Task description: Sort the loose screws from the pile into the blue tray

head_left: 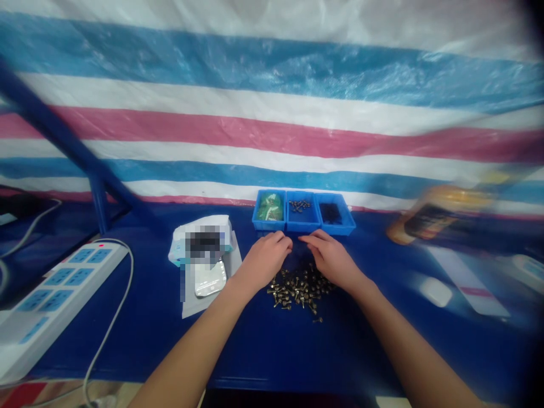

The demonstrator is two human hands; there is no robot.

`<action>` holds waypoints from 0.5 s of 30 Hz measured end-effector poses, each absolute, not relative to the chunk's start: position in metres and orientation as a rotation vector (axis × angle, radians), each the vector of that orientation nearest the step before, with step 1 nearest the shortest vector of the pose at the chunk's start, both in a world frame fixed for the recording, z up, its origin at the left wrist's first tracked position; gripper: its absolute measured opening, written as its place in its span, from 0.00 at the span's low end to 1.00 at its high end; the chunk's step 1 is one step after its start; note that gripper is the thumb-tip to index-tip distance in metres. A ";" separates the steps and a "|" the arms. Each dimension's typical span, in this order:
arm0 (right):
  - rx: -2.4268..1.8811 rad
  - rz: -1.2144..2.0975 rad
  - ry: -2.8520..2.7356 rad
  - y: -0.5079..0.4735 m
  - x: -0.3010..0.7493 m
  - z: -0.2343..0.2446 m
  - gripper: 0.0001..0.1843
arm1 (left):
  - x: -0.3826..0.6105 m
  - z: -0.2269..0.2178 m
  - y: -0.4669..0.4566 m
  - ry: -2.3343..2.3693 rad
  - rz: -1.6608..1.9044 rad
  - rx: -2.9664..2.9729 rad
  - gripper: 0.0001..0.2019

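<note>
Head view: bare left hand [263, 263] and right hand [331, 262] lie palms down over the worktop [178, 351], a smooth, deep-blue surface. Both are half open, fingers loosely curved, with nothing visibly held. Their fingertips nearly meet, just short of three rectangular blue plastic bins [304, 212] set side by side.

Left bin: a glossy green-and-white packet [270, 207]. Middle bin: a small cluster of metal screws [300, 205]. Right bin: a dark heap [330, 213], too small to identify.

A loose pile of small metal screws [300, 292] lies directly on the worktop, just below the hands and between the wrists; short shanks and round heads point every way.

Left of the hands, a crumpled white paper packet [199, 241], partly pixelated, sits behind a flat, shiny silver slab [210, 280]. Farther left lies a white power strip [55, 306] with blue socket panels and a thin white cable [121, 311]. Behind everything hangs a creased striped plastic tarpaulin [272, 136].
</note>
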State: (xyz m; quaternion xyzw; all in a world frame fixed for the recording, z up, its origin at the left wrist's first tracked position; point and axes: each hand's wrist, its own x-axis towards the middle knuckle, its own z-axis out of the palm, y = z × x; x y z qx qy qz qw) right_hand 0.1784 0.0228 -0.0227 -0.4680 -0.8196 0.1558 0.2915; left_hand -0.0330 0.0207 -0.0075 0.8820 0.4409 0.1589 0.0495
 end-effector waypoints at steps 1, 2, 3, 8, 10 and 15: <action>-1.271 0.409 -2.153 0.024 0.179 -0.023 0.18 | -0.033 -0.006 0.021 1.342 0.505 2.673 0.08; -1.292 0.420 -2.114 0.024 0.180 -0.022 0.17 | -0.033 -0.005 0.020 1.340 0.520 2.661 0.09; -1.309 0.449 -2.069 0.025 0.180 -0.022 0.14 | -0.032 -0.003 0.020 1.335 0.528 2.651 0.09; -1.391 0.683 -1.789 0.024 0.182 -0.014 0.10 | -0.030 0.000 0.018 1.318 0.539 2.606 0.09; -1.451 0.680 -1.708 0.025 0.185 -0.011 0.18 | -0.030 0.001 0.017 1.315 0.539 2.585 0.09; -1.451 0.656 -1.398 0.032 0.197 -0.014 0.20 | -0.029 0.000 0.018 1.287 0.557 2.549 0.10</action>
